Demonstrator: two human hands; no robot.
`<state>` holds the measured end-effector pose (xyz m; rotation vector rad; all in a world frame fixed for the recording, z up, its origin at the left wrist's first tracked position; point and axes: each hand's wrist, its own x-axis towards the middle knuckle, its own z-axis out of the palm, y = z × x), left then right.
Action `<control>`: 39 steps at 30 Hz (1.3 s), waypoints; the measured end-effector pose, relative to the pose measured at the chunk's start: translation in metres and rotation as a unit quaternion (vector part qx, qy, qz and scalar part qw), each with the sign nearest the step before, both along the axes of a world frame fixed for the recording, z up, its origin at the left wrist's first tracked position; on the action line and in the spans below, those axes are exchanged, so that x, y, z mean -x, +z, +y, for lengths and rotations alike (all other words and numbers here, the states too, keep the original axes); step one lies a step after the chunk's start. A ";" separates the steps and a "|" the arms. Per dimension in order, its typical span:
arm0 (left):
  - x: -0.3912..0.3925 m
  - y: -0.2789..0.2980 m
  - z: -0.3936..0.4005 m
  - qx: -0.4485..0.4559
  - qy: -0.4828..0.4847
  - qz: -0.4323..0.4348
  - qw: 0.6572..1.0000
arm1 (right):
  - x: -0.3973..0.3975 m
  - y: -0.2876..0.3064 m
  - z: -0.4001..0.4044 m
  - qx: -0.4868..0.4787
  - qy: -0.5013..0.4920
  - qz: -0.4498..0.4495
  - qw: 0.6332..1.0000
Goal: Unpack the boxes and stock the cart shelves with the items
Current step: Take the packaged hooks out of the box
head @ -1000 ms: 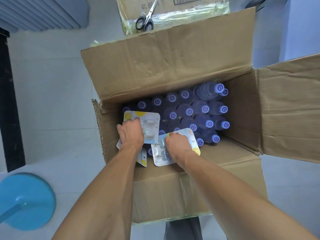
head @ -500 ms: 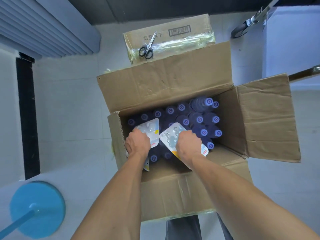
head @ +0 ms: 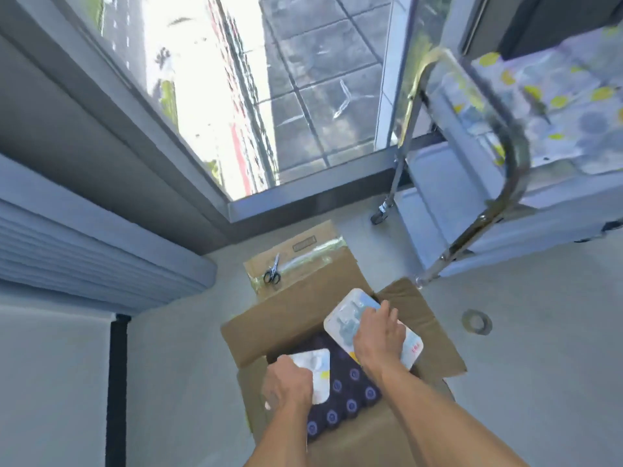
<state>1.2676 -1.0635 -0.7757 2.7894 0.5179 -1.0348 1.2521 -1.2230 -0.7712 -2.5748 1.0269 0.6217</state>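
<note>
An open cardboard box [head: 290, 326] stands on the floor below me, packed with several dark bottles with purple caps [head: 350, 392]. My left hand [head: 286, 382] grips a white blister pack [head: 317, 369] at the box's left side. My right hand [head: 379, 335] holds another blister pack [head: 344, 318] lifted above the box's right side. The cart [head: 499, 183] stands at the upper right, with a metal frame and a top shelf covered in several similar packs [head: 556, 106].
A second, taped box [head: 303, 246] with scissors [head: 272, 274] on it lies behind the open one. A tape roll [head: 476, 321] rests on the floor to the right. A large window and blinds are at the left and back.
The view has risen and pulled back, bringing window and cart into sight. Both hands have lifted their packs out of the box; the right one has moved up and to the right.
</note>
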 end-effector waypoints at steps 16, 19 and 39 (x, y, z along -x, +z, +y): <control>-0.007 0.252 -0.382 0.126 -0.057 -0.190 0.972 | 0.035 0.287 -0.349 0.063 -0.202 -0.173 0.962; 0.015 0.251 -0.450 0.125 -0.069 -0.168 0.975 | 0.049 0.279 -0.407 0.065 -0.212 -0.174 0.959; 0.031 0.215 -0.696 0.132 -0.093 -0.192 0.968 | 0.090 0.228 -0.654 0.088 -0.199 -0.124 0.968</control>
